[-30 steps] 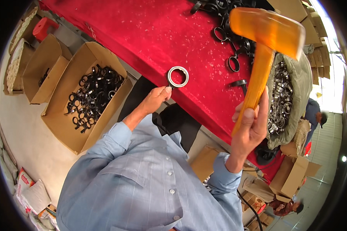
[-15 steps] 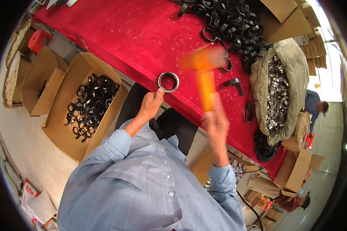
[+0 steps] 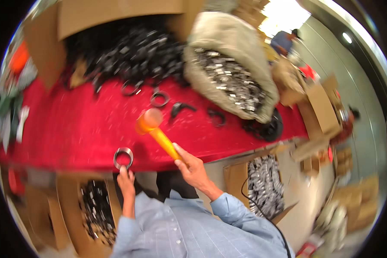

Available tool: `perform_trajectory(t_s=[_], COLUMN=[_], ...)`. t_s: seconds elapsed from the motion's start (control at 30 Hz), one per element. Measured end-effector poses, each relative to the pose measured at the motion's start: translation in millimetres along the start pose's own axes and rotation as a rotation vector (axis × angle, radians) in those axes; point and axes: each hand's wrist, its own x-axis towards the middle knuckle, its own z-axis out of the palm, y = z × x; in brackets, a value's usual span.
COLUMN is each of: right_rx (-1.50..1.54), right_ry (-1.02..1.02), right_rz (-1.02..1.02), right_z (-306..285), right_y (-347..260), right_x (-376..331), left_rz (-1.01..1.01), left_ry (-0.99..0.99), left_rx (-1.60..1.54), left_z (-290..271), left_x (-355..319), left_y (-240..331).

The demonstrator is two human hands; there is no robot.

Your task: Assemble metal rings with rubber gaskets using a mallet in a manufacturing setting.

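My left hand (image 3: 126, 182) pinches a silver metal ring (image 3: 116, 160) at the near edge of the red-covered table (image 3: 81, 133). The ring appears tilted up, its opening facing me. In my right hand (image 3: 194, 170) is an orange mallet (image 3: 164, 142), gripped near the end of its handle. Its head is over the cloth, to the right of the ring and farther away, not touching it. Beyond the mallet head lie a loose dark ring (image 3: 152, 99) and a black curved piece (image 3: 180, 108). Motion blurs parts of the picture.
A heap of black rings (image 3: 133, 56) covers the table's far side, by a cardboard box (image 3: 120, 17). An open sack (image 3: 210, 32) of shiny metal rings stands to its right. Below the table are boxes of black parts (image 3: 66, 202) and silver parts (image 3: 236, 180). Two people are far right.
The view has swung to the right, so the table now runs across the picture. The ring looks more tilted up in my left hand. The mallet, smeared before, shows more sharply.
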Motion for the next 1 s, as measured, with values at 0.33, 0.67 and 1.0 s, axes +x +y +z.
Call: perform_trajectory(t_s=[0.33,0.67,1.0], right_rx=[-0.517,-0.658,-0.734], right_ry=[-0.003,0.132,0.178], right_rz=[-0.144,-0.092,0.057], right_z=[-33,-5,-2], right_y=[52,72,69], right_x=[52,23,15], left_rz=[0.201,0.349,0.732], left_ry=[-0.107,-0.143,-0.181], left_rx=[0.023,-0.079,0.297], left_z=[8,17,22], left_x=[-4,78,95], left_y=[31,94,69])
